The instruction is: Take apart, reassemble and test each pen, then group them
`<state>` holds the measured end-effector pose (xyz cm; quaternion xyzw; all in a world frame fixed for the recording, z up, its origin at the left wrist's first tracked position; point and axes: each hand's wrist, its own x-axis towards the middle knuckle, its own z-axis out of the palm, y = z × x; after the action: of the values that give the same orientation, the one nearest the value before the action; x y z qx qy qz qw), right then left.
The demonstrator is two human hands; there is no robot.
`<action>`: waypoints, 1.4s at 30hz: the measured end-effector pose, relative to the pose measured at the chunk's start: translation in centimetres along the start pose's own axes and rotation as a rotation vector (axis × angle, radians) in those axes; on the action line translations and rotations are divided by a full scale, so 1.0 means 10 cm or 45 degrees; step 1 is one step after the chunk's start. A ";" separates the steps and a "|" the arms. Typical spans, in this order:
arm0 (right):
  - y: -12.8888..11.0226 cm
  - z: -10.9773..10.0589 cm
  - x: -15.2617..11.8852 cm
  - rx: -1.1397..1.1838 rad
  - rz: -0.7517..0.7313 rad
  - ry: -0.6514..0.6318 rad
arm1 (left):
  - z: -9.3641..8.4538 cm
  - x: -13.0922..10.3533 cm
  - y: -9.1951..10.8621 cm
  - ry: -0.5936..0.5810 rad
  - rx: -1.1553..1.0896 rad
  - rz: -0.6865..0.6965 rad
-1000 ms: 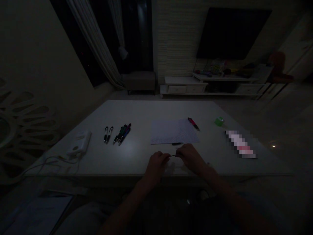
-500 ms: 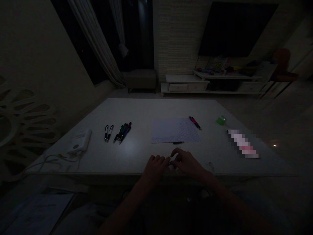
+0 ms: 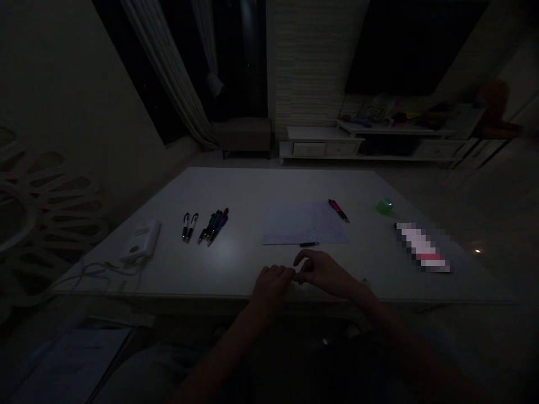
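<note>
Left hand (image 3: 272, 285), fingers curled, meets the right hand (image 3: 323, 273) over the near side of the white table (image 3: 219, 275); the right index finger arches with a narrow gap above the thumb. Whether anything is gripped between them, I cannot tell in this dimness. A short black pen piece (image 3: 309, 244) lies just beyond the right hand, along the near edge of the paper sheet (image 3: 290, 224).

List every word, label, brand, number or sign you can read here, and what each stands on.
No text can be read.
Densely patterned sheet: marks too small.
Papers at lower left: faint lines, too dark and blurred.
Phone: screen pixelated.
White box with cables: surface markings blurred.
Pens: any print too small.
</note>
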<state>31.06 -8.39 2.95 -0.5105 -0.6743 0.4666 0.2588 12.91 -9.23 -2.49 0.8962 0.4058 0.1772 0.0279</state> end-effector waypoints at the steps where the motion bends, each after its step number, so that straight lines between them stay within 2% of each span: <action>1: 0.00 -0.06 0.02 -0.002 -0.033 -0.004 | 0.01 0.01 0.01 0.023 -0.111 -0.088; 3: 0.05 -0.23 0.07 -0.060 -0.102 0.048 | 0.01 0.03 0.02 0.121 -0.415 -0.295; 6: 0.23 -0.45 0.15 -0.422 -0.092 0.425 | -0.04 0.09 0.02 0.294 -0.939 -0.556; 7: 0.31 -0.48 0.19 -0.549 -0.058 0.484 | -0.06 0.12 0.01 0.345 -1.083 -0.606; 9: 0.46 -0.45 0.26 -0.690 -0.041 0.497 | -0.12 0.16 -0.02 0.433 -1.294 -0.656; 12: 0.61 -0.28 0.35 -0.766 -0.067 0.484 | -0.19 0.19 -0.05 0.507 -1.447 -0.640; 17: 0.62 -0.14 0.44 -0.698 -0.107 0.499 | -0.21 0.19 -0.04 0.514 -1.422 -0.589; 22: 0.31 -0.17 0.36 -0.098 -0.198 0.511 | -0.16 0.20 -0.01 0.434 -1.334 -0.608; 25: 0.11 -0.14 0.28 0.162 -0.255 0.555 | -0.14 0.21 0.03 0.384 -1.302 -0.624; 30: -0.02 -0.05 0.24 0.533 -0.265 0.675 | -0.13 0.21 0.09 0.333 -1.301 -0.630; 42: -0.10 0.06 0.21 0.510 -0.258 0.547 | -0.13 0.23 0.14 0.318 -1.311 -0.618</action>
<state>29.37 -6.72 3.35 -0.4665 -0.5462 0.4435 0.5361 14.87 -8.60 -0.33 0.6209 0.4614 0.4444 0.4518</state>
